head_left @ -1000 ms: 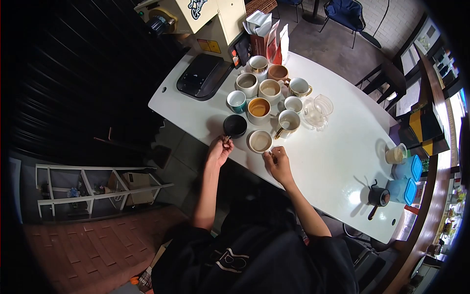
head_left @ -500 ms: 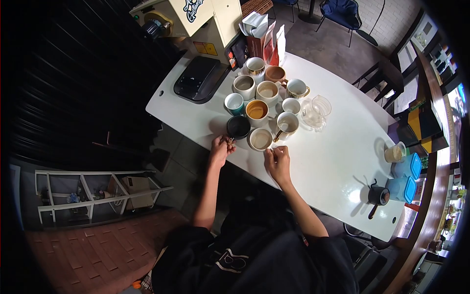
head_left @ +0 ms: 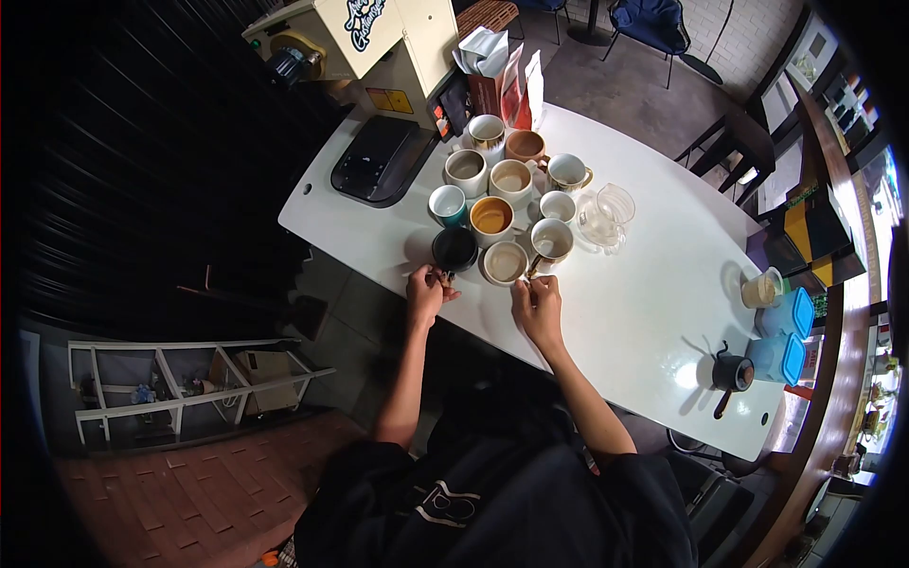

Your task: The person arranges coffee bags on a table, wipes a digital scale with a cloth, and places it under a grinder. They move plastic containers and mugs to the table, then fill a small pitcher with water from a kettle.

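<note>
Several cups stand in a cluster on the white table [head_left: 653, 312]. At its near left, my left hand [head_left: 429, 292] is closed on the handle of a black cup [head_left: 455, 249]. My right hand [head_left: 538, 305] is pinched beside the handle of a cream cup [head_left: 506, 262]; the fingers hide what they grip, if anything. Behind these are an amber-lined cup [head_left: 491, 218], a gold-handled cup [head_left: 551, 240], a teal cup [head_left: 448, 204] and a small white cup [head_left: 557, 206]. Clear glass vessels [head_left: 606, 218] stand to the right of the cluster.
A cream machine [head_left: 407, 66] with a black base [head_left: 383, 156] stands at the back left, beside upright bags [head_left: 511, 90]. On the right end are a small dark pot [head_left: 732, 372], blue-lidded containers [head_left: 780, 358] and a beige cup [head_left: 760, 291]. A white rack [head_left: 175, 388] stands left.
The view has shifted slightly, moving the table and cups a little to the left in the picture. Fingers of my left hand have spread a little below the black cup's handle.
</note>
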`<state>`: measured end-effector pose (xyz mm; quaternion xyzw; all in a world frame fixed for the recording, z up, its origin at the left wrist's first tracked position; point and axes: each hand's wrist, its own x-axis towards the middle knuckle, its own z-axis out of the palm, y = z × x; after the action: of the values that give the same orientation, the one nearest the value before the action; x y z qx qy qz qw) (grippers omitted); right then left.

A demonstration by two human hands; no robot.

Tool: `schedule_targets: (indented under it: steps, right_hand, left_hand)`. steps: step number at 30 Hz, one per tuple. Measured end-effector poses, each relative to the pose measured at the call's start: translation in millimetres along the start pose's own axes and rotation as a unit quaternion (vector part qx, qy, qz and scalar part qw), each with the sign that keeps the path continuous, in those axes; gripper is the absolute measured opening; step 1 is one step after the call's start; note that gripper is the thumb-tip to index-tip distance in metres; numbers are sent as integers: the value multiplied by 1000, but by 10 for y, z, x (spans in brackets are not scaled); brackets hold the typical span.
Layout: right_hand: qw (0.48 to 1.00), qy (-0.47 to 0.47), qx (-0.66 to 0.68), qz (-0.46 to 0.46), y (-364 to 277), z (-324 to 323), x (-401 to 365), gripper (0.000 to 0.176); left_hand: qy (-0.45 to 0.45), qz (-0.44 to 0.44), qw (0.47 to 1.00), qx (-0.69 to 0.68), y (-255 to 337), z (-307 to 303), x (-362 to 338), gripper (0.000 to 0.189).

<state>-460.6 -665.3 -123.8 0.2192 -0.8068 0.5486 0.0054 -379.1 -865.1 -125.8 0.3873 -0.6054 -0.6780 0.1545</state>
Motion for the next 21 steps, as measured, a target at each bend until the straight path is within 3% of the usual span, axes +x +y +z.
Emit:
schedule_targets:
  steps: [7,12,15,20,21]
  right_hand:
    - [999,-29,-5,36,-82,-63,12,26]
    - [996,-34,42,75,-131,-214,-19,30]
    - [992,-77,39,89,-16,-499,-41,28]
    - [991,-2,54,119,93,-1221,-156,20]
    - [991,20,54,120,72,-1409,-216,18]
  left_hand:
    - [19,38,998,36,28,14,-74,13]
    - [81,196,952,220,148,-303,-79,19]
    - [110,204,962,142,906,-158,-472,21]
    - [-182,243,953,-9,1298,733,-732,20]
    - [-252,201,946,-19,1321,992,-832,20]
